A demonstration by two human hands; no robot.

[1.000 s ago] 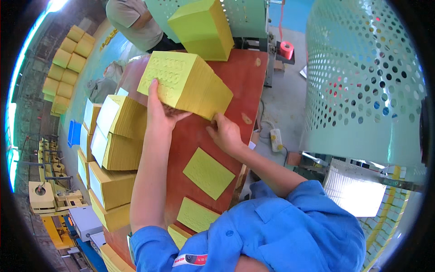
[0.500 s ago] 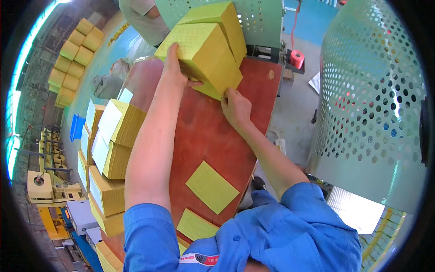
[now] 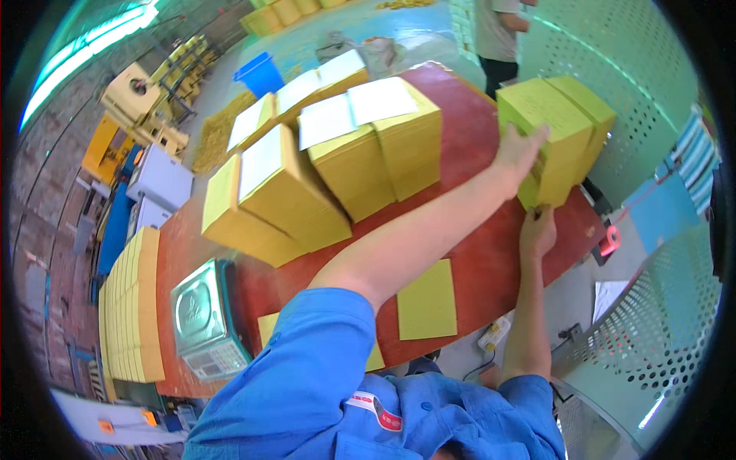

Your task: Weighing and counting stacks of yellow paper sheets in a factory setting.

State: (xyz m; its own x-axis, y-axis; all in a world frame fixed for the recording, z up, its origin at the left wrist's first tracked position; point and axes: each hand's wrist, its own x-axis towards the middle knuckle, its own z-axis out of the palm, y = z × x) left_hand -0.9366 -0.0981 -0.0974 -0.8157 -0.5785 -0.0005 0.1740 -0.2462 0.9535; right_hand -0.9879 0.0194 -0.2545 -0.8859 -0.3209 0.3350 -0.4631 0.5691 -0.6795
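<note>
The red worktop (image 3: 483,261) runs from the lower left to the upper right of the frame. A green perforated guard (image 3: 640,73) stands behind its upper right end; a second guard (image 3: 667,337) fills the lower right. Yellow paper-topped stacks (image 3: 414,146) occupy the upper centre, in two rows, white paper lying on their tops. A row of stacks (image 3: 132,310) lines the worktop's left end.

At upper right, the near stack (image 3: 566,142) stands against the far stack (image 3: 599,119), the two side by side in front of the guard. A person (image 3: 498,34) in a grey top is partly visible beyond them.

The scale (image 3: 195,307), with a metal pan, sits at lower left. The left hand (image 3: 521,157), slightly blurred, is at the near stack's left side; its grip is spread, thumb and fingers well apart. The right hand (image 3: 539,230) is at the near stack's lower edge, fingers curled; how firmly this grip is closed cannot be told.

The blue bin (image 3: 261,74) is at upper left, on the floor. A yellow card (image 3: 428,303) lies flat at lower centre. Below the worktop's right edge are a power strip (image 3: 494,333) and a pink roll (image 3: 611,240).
</note>
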